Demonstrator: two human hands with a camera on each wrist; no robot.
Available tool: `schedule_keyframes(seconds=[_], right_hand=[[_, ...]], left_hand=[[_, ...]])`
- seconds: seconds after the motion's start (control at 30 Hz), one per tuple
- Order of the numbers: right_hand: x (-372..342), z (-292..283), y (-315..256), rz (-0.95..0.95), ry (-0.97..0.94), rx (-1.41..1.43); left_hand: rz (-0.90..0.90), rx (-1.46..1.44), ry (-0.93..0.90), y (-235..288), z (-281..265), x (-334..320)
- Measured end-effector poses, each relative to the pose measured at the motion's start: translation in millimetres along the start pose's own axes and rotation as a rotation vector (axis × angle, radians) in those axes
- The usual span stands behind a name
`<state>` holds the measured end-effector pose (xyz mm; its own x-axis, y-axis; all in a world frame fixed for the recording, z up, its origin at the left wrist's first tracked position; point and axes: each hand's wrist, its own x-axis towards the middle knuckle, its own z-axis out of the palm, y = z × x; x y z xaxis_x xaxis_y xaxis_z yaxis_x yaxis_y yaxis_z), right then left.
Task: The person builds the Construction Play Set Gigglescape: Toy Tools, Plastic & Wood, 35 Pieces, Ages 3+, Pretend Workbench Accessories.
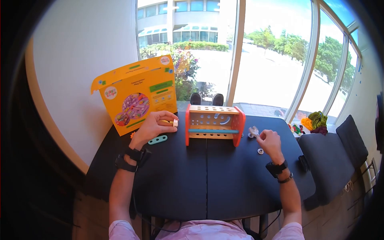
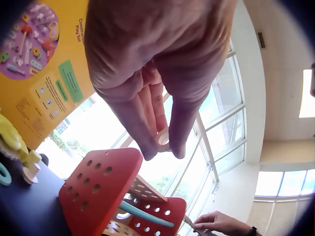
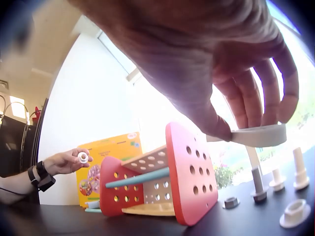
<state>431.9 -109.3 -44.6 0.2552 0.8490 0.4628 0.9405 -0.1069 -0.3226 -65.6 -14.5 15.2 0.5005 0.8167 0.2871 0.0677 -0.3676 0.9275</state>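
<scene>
Left of the toolbox-like frame with red end panels (image 1: 187, 129), the left hand (image 1: 158, 124) pinches a small pale ringed piece (image 1: 175, 123), its hole visible in the right wrist view (image 3: 83, 157). The right hand (image 1: 269, 142) grips a white wrench-like tool (image 1: 253, 131) between thumb and fingers, to the right of the frame. Beneath that tool, in the right wrist view, stand a grey bolt (image 3: 258, 184) and pale bolts (image 3: 300, 169). A white nut (image 3: 295, 213) and a grey nut (image 3: 230, 202) lie on the table near them.
A yellow box (image 1: 138, 96) stands at the table's back left. A teal holed strip (image 1: 158, 139) lies before it, with a yellow piece (image 2: 12, 137) nearby. Grey chairs (image 1: 326, 160) are at the right, beside colourful soft items (image 1: 316, 121). Windows rise behind the black table (image 1: 180, 176).
</scene>
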Motion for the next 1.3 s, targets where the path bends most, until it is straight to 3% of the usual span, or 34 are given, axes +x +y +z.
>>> schedule_keyframes(seconds=[0.1,0.2,0.3,0.4,0.5,0.83,1.03,1.23,1.27,1.3], right_hand=[[-2.1,-52.2,-40.7,0.065,0.121,0.221],[-11.7,-73.5,-78.6,-0.232,0.293,0.484],[-21.8,-75.5,-115.1,-0.58,0.27,0.551],[-32.2,-66.4,-151.3,-0.638,0.185,0.623],[-26.7,-56.1,-167.7,-0.778,0.232,0.533],[-26.8,-48.6,-184.7,-0.824,0.263,0.524],[-28.0,-37.1,-180.1,-0.773,0.136,0.636],[-46.9,-6.9,-176.5,-0.39,-0.457,1.142],[-43.7,4.3,-170.2,-0.455,-0.517,1.117],[-45.8,8.9,-167.8,-0.388,-0.613,1.224]], left_hand=[[0.028,-0.077,-0.027,13.7,11.1,-1.8],[0.088,-0.197,-0.089,24.1,29.3,3.2],[0.13,-0.278,-0.133,38.8,51.7,4.4],[0.155,-0.369,-0.196,43.9,65.6,2.5],[0.153,-0.428,-0.27,48.6,69.9,-0.8],[0.118,-0.473,-0.227,41.7,66.5,-0.5],[0.095,-0.357,-0.191,44.5,71.5,-1.7],[0.136,-0.205,-0.126,30.8,76.5,4.0],[0.129,-0.178,-0.127,30.5,76.5,3.9],[0.121,-0.152,-0.128,30.1,76.0,3.9]])
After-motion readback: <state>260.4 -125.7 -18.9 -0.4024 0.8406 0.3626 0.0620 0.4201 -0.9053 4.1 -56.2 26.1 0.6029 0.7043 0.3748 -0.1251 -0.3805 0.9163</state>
